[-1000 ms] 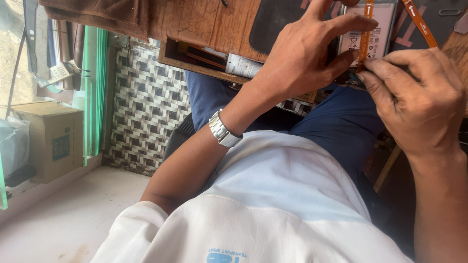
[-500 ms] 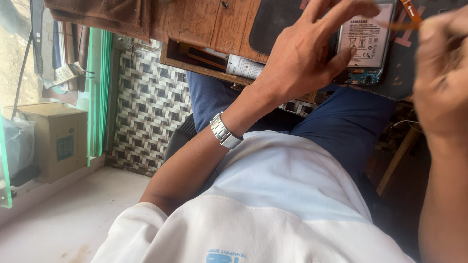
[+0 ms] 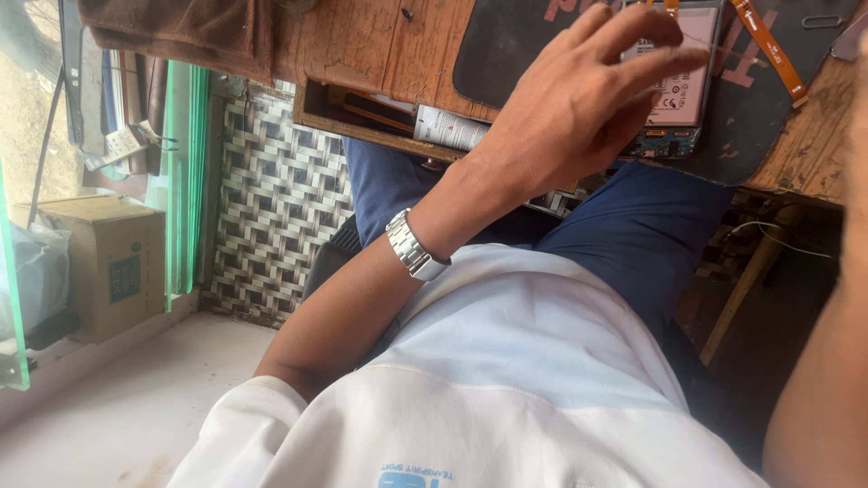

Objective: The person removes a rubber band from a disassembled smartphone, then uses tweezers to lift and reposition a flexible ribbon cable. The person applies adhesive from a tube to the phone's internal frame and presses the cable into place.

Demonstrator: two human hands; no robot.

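Note:
My left hand (image 3: 579, 108) reaches over an opened phone (image 3: 683, 95) whose white battery and circuit board show. The fingers are spread and rest lightly on the phone's face and edges. A silver watch (image 3: 416, 248) is on that wrist. The phone lies on a black mat (image 3: 506, 45) on a worn wooden table (image 3: 362, 45). An orange flex cable (image 3: 768, 45) lies across the mat just right of the phone, touched by neither hand. Of my right arm only a blurred forearm (image 3: 818, 361) shows along the right edge; its hand is out of frame.
An open shelf (image 3: 380, 113) under the tabletop holds flat parts and a white packet. A brown cloth (image 3: 172, 27) hangs at the table's left end. Green glass panes (image 3: 185, 181), a cardboard box (image 3: 99, 262) and a woven wall panel (image 3: 271, 217) stand to the left.
My right hand let go of the orange cable and moved off to the right, out of frame. My left hand's grip on the phone loosened, its fingers spreading.

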